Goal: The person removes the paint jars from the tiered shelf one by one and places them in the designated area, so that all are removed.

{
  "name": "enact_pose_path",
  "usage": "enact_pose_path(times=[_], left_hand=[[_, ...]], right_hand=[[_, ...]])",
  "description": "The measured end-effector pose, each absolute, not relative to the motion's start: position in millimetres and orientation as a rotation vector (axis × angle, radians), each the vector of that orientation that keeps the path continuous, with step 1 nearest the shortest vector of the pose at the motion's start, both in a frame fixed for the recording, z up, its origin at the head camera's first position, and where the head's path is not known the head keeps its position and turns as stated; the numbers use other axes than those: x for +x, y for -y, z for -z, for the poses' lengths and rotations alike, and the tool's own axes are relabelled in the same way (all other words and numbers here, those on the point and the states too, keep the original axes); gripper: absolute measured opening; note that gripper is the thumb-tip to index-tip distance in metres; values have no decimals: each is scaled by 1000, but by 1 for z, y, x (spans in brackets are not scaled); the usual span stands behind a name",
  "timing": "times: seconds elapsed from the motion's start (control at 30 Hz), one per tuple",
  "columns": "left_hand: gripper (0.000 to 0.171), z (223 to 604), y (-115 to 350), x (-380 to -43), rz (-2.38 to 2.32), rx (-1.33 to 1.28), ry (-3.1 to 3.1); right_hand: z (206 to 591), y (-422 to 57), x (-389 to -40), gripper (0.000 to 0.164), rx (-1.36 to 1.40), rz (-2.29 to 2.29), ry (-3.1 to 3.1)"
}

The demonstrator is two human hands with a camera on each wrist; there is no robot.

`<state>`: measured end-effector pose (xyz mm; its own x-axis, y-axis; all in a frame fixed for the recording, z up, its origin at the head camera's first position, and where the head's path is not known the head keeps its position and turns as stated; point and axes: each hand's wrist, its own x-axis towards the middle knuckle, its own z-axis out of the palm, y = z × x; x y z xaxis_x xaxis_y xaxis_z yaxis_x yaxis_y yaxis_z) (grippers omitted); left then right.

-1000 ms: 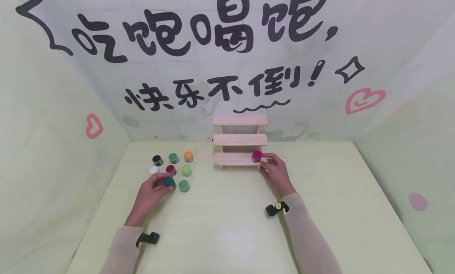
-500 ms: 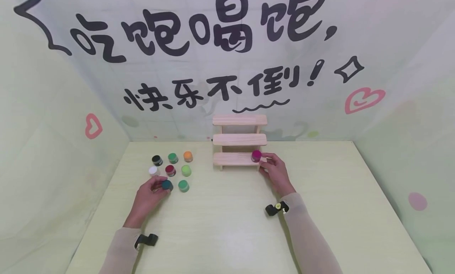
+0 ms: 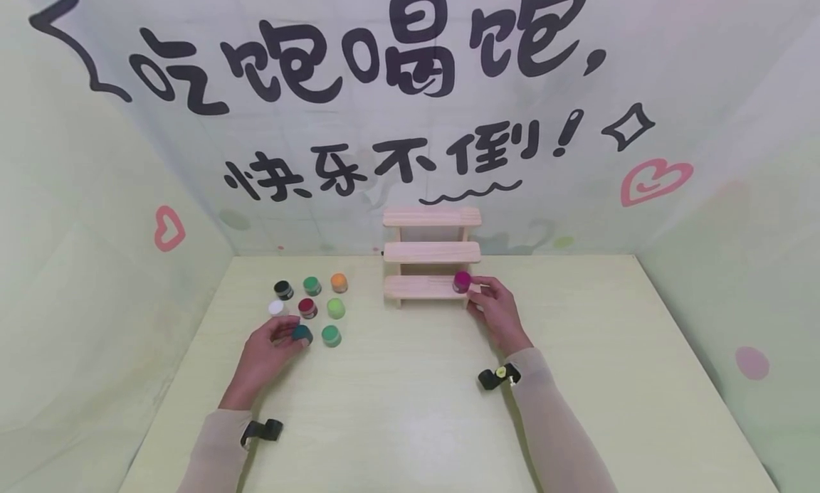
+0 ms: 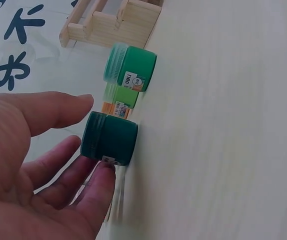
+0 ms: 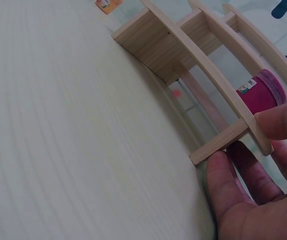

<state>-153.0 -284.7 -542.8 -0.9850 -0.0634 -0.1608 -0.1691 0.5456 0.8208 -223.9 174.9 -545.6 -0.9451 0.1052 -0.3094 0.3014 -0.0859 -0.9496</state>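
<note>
In the left wrist view my left hand curves round a dark teal paint jar, fingertips against its side and thumb close by the lid. The jar stands near the table top. To the right, my right hand grips the right end of a wooden three-step rack. Thumb at the lowest shelf, fingers by the leg, it shows this hold in the right wrist view. A magenta paint jar sits on that shelf's right end, beside the thumb. Part of it is hidden behind the hand.
Several more jars stand in loose rows left of the rack: black, green, orange, white, dark red, light green and another green jar. A printed cloth wall rises behind.
My left hand has shifted slightly left and towards me with the dark teal jar, then stayed nearly still. My right hand, the rack and the magenta jar keep their places.
</note>
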Motion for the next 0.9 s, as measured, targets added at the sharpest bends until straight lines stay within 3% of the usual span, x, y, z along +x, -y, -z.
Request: enact_pose_path(times=[0.43, 0.9], left_hand=[[52, 523, 282, -155, -1589, -260, -2653], [44, 511, 253, -170, -1719, -148, -2658]], right_hand=[[546, -174, -223, 39, 471, 2185, -2024], [545, -174, -224, 38, 465, 2167, -2040]])
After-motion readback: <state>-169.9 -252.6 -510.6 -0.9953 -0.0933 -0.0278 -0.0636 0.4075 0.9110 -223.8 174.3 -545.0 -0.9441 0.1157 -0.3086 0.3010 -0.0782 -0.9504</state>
